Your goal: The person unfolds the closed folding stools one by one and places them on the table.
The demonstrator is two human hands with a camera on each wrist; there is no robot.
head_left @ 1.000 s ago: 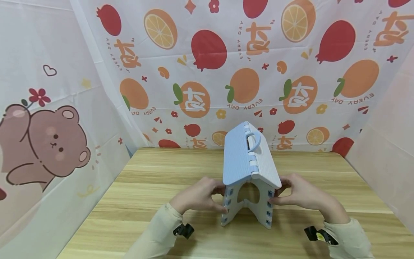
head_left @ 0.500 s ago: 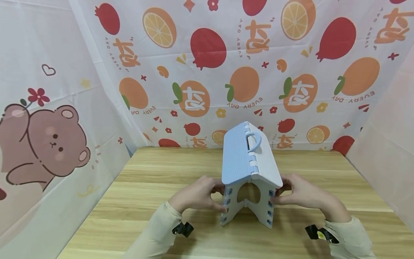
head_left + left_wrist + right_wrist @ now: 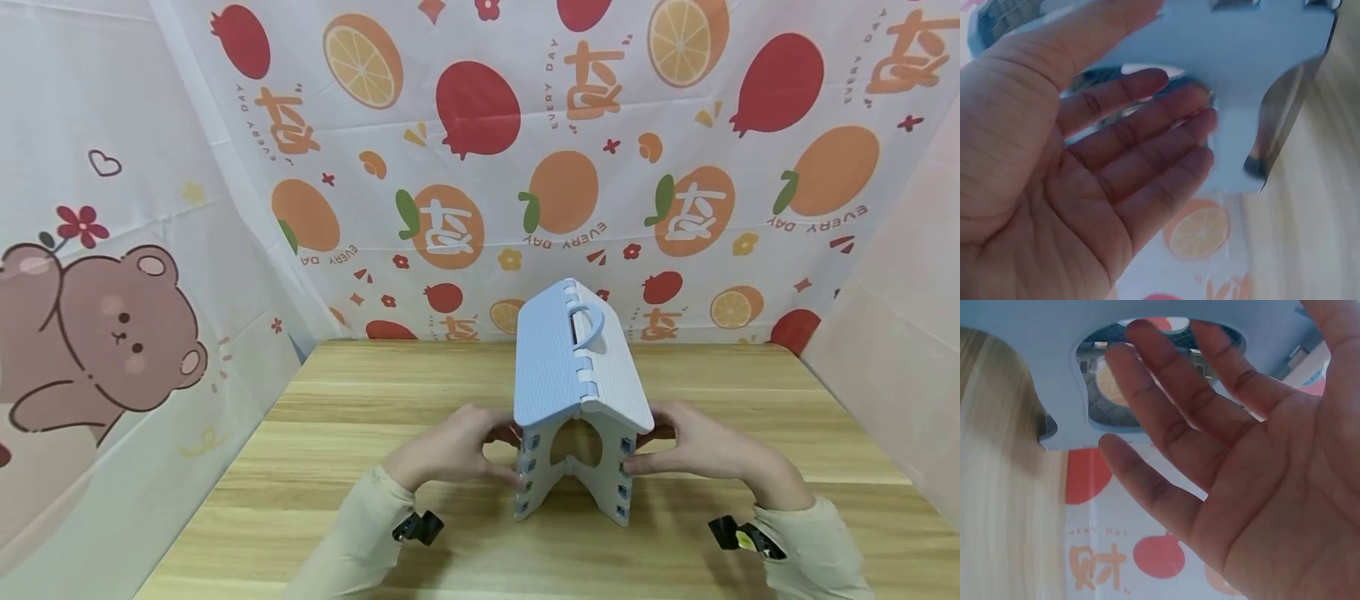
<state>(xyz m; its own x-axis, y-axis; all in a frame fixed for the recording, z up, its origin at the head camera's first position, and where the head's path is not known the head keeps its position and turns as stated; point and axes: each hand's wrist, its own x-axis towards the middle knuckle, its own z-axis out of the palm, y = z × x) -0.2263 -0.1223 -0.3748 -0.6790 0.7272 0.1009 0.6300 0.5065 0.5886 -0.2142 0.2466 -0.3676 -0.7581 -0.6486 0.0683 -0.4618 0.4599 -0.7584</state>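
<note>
A toy house [image 3: 546, 367] with a pale blue and white gabled roof stands upright on the wooden table. A blue loop handle [image 3: 595, 327] rises from its ridge, and the open front shows notched wall edges and an arched opening. My left hand [image 3: 456, 450] touches its left side, thumb at the front edge, fingers partly hidden under the eave. In the left wrist view, those fingers reach nearly straight along the wall [image 3: 1239, 106]. My right hand [image 3: 701, 450] mirrors this on the right side. Its spread fingers [image 3: 1166, 412] lie across the wall's window cutout in the right wrist view.
The light wooden tabletop [image 3: 375, 392] runs back to a fruit-print cloth [image 3: 480, 208]. On the left hangs a cloth with a printed bear [image 3: 127, 325], and a plain pale cloth [image 3: 892, 317] closes the right side.
</note>
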